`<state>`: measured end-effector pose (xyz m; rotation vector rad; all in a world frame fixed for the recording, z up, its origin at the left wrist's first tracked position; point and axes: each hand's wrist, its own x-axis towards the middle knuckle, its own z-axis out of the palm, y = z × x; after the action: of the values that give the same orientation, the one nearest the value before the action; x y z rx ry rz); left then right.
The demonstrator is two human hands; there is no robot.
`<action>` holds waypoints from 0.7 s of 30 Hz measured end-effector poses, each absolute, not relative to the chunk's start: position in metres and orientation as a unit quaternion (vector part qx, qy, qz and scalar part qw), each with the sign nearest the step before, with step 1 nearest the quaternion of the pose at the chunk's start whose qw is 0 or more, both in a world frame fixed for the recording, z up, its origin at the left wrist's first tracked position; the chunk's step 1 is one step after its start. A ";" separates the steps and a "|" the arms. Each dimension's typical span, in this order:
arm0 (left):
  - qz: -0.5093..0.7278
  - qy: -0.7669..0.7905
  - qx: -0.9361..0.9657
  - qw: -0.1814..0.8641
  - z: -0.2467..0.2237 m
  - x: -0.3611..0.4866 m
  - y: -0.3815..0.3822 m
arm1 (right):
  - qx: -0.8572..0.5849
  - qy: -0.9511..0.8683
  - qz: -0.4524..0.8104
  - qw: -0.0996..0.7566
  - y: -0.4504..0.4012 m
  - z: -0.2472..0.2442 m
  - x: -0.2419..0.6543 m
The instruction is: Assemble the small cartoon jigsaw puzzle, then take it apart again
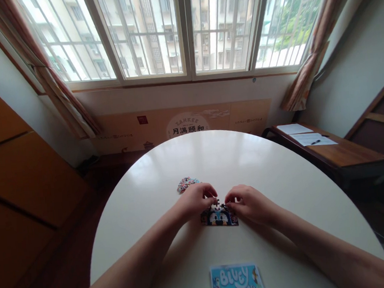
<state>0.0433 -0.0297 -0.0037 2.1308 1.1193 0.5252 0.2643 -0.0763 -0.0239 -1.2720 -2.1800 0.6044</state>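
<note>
A partly assembled jigsaw puzzle (219,218) lies on the white round table, showing a blue cartoon dog face. My left hand (198,199) is at its upper left edge, thumb and fingers closed on a small puzzle piece (216,202). Opposite it, my right hand (249,202) curls over the upper right edge, thumb and fingertips pinched at a dark puzzle piece (223,206). Fingers cover parts of the puzzle's top corners. Just beyond my left hand is a pile of loose puzzle pieces (186,184), partly hidden by that hand.
A light blue "Bluey" picture card or booklet (237,283) lies near me on the round table (143,197). To the right, a wooden side table (350,150) carries papers (312,139) and a pen. Barred windows and tied curtains (318,48) are ahead.
</note>
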 end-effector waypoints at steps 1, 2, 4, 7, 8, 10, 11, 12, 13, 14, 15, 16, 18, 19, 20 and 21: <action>0.215 0.430 0.811 0.333 -0.001 0.039 -0.027 | -0.470 -0.808 0.229 0.271 -0.076 -0.024 0.265; 0.234 0.436 0.804 0.330 0.002 0.033 -0.023 | -0.470 -0.807 0.235 0.271 -0.076 -0.024 0.266; 0.285 0.464 0.778 0.314 0.011 0.018 -0.013 | -0.470 -0.803 0.248 0.271 -0.075 -0.024 0.267; 0.329 0.526 0.736 0.271 0.023 -0.007 0.002 | -0.477 -0.794 0.264 0.268 -0.075 -0.024 0.270; 0.327 0.544 0.728 0.261 0.025 -0.014 0.006 | -0.479 -0.792 0.268 0.269 -0.074 -0.024 0.271; 0.304 0.570 0.721 0.250 0.026 -0.022 0.011 | -0.483 -0.786 0.273 0.272 -0.075 -0.024 0.271; 0.287 0.579 0.722 0.248 0.025 -0.023 0.011 | -0.484 -0.785 0.275 0.272 -0.075 -0.023 0.271; 0.269 0.586 0.722 0.249 0.024 -0.022 0.011 | -0.485 -0.784 0.277 0.270 -0.075 -0.023 0.271; 0.254 0.590 0.724 0.252 0.022 -0.021 0.010 | -0.487 -0.783 0.279 0.268 -0.076 -0.023 0.271; 0.242 0.592 0.724 0.256 0.021 -0.019 0.009 | -0.488 -0.782 0.281 0.265 -0.076 -0.023 0.271; 0.233 0.593 0.725 0.261 0.019 -0.016 0.007 | -0.489 -0.782 0.282 0.263 -0.076 -0.023 0.271; 0.227 0.594 0.724 0.267 0.018 -0.014 0.006 | -0.490 -0.782 0.283 0.263 -0.077 -0.023 0.272; 0.219 0.597 0.723 0.269 0.017 -0.011 0.004 | -0.490 -0.780 0.286 0.263 -0.077 -0.024 0.272; 0.216 0.600 0.725 0.260 0.017 -0.011 0.004 | -0.490 -0.779 0.288 0.264 -0.077 -0.025 0.272; 0.214 0.603 0.729 0.243 0.017 -0.011 0.004 | -0.491 -0.779 0.288 0.264 -0.077 -0.025 0.272; 0.214 0.606 0.735 0.218 0.018 -0.012 0.004 | -0.492 -0.778 0.287 0.264 -0.077 -0.026 0.272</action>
<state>-0.0121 0.0039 0.0181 2.0333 1.6777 0.5911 0.2724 -0.0768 -0.0258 -1.3292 -2.1043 0.7761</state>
